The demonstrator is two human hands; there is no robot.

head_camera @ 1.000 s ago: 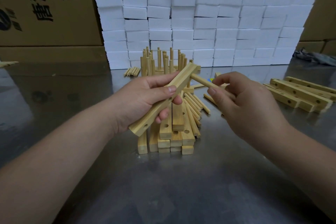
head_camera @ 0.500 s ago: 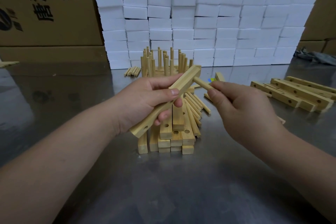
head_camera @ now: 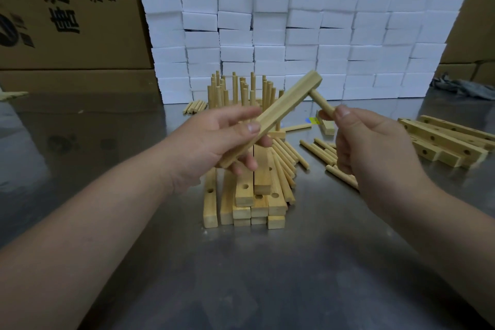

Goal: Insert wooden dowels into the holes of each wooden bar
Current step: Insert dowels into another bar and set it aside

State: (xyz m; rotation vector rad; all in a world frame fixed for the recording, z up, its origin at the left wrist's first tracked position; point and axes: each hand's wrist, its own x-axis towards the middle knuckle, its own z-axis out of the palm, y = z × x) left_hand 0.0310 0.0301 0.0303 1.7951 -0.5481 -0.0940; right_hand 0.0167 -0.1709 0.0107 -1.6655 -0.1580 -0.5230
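Note:
My left hand (head_camera: 214, 142) grips a wooden bar (head_camera: 284, 107) that slants up to the right above the table. A short dowel (head_camera: 321, 103) sticks out of the bar's upper end, and my right hand (head_camera: 375, 153) pinches its free end. Below my hands lies a stack of drilled bars (head_camera: 249, 201). Loose dowels (head_camera: 318, 153) lie fanned out beside the stack. Farther back stand bars with upright dowels (head_camera: 241, 91) in them.
More drilled bars (head_camera: 450, 142) lie at the right on the metal table (head_camera: 241, 276). A wall of white foam blocks (head_camera: 308, 35) and cardboard boxes (head_camera: 67, 8) closes off the back. A small bundle of dowels (head_camera: 194, 107) and a grey cloth (head_camera: 460, 87) lie near it.
The bar has been raised and tilted more steeply. The dowel now sits in the hole near the bar's upper end, with my right hand still on it.

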